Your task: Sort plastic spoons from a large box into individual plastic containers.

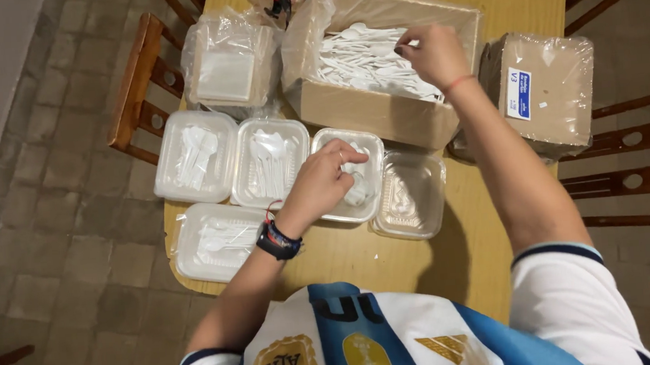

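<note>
Right hand [432, 52] grip: fingertips pinched on white plastic cutlery [365, 59] inside the big cardboard box [366, 110] at the tabletop's [362, 257] far edge. Left hand [323, 181] grip: fingers curled down into the 3rd clear clamshell container [369, 152], pressing cutlery there; exact pinch hidden. 5 containers sit along the left and near-centre of the tabletop, 1 empty just right of the left hand. Cutlery likely light, stiff, slippery, snaps if bent; best taken by the handles in small bunches. Containers thin, flexible; hold by the rim.
</note>
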